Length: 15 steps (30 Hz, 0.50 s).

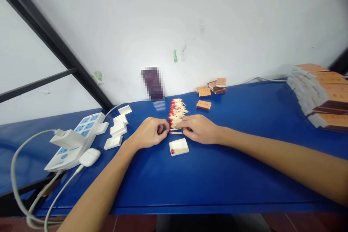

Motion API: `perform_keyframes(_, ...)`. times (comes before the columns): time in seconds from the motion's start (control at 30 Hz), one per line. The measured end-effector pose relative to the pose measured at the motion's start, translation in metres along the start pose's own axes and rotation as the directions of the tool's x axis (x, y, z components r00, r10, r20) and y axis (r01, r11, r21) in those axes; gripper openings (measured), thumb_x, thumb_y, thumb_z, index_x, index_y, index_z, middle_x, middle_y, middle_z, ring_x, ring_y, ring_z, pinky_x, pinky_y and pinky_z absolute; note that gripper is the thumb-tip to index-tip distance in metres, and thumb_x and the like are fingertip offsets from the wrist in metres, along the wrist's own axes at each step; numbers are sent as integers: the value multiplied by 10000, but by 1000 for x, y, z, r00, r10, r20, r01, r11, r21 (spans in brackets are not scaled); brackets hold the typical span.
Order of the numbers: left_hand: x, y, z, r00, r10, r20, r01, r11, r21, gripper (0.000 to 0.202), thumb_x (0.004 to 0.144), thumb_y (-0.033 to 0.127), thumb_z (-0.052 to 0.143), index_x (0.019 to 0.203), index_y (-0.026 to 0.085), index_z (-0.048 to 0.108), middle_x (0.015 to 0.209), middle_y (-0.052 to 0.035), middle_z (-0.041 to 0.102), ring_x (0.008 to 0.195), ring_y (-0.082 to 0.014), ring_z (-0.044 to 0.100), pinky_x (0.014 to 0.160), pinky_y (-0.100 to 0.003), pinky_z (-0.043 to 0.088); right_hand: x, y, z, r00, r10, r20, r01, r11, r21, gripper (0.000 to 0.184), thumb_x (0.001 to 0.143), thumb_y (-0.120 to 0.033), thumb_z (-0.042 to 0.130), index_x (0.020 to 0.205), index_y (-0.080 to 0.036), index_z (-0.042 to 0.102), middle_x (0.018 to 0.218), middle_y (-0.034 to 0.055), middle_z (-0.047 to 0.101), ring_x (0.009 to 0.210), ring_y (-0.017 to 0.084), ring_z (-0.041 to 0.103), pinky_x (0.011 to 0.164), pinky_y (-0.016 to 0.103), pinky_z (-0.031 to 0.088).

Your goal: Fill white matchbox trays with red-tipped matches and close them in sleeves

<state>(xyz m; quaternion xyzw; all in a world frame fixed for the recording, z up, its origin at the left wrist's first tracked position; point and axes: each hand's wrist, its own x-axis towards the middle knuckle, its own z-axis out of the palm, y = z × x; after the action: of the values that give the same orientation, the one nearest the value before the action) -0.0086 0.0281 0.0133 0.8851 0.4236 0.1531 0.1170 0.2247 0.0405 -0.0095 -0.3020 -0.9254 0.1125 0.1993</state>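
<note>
A pile of red-headed matchsticks (178, 110) lies in a row on the blue table, heads to the left. My left hand (152, 132) is closed at the left of the pile's near end, thumb and forefinger together by the red heads; what they pinch, if anything, is too small to see. My right hand (199, 128) reaches in from the other side, its fingers closed on the plain ends of the nearest matchsticks. One matchstick (176, 133) lies apart just below. Nearer me, a white matchbox tray (181, 143) holds several matchsticks along its front side.
Several white matchbox trays (118, 128) stand at left, beside a power strip (91, 119) with plugs, cables and a white charging case (89, 157). Orange matchboxes (203, 105) lie behind my right hand. A large matchbox stack (326, 94) fills the far right. A wall (217, 25) rises behind.
</note>
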Motion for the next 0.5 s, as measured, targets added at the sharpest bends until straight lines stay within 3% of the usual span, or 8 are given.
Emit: perform_keyframes(0.5,0,1,2,1000,-19,-3,19,999,-29,147,828,181,522,822,168,668,565,37,541,497,-86,455,537,-208,346,1,1,-1,1000,-5,-20,6,999,54,328,848,-131,492,1061,-198,732,933,52,720,807,168,619,710,272,395)
